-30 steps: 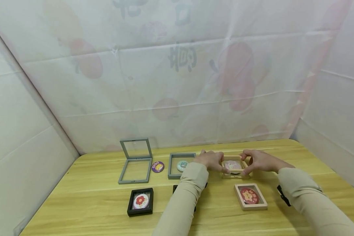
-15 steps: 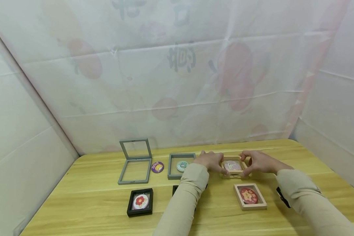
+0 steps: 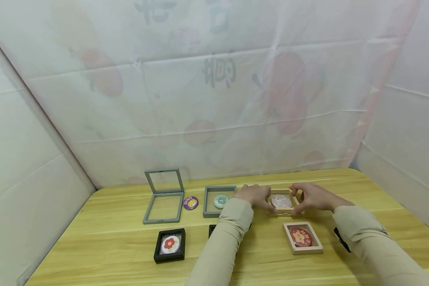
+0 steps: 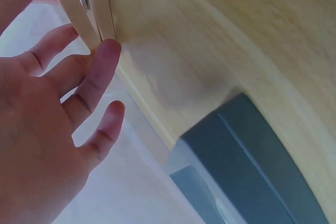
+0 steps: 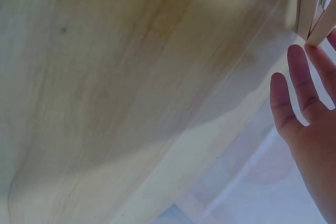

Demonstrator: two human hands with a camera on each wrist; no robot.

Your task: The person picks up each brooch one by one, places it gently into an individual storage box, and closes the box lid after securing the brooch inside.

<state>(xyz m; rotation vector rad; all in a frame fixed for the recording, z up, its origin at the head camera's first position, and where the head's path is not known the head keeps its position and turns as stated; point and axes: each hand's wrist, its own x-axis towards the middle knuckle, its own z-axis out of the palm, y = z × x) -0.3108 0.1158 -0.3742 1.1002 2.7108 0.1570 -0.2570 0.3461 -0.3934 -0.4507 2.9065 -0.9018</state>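
Between my two hands lies a beige display frame with a round pink badge in it. My left hand holds the frame's left side, thumb at the front corner. At the opposite side my right hand grips it between thumb and fingers. Both wrist views show the frame's two halves meeting at an angle, a narrow wedge of gap between them. Just left of my left hand is a grey frame with a mint-green badge. Below my right hand sits a closed beige frame holding a red badge.
An open grey frame stands at the left, lid upright, beside a loose purple badge. A black frame with a flower badge lies nearer. Another black frame is mostly hidden under my left sleeve. White cloth hangs behind the table.
The front edge of the beige frame's lid has come down closer to its base between my hands. Both hands keep nearly the same place; the other frames have not moved.
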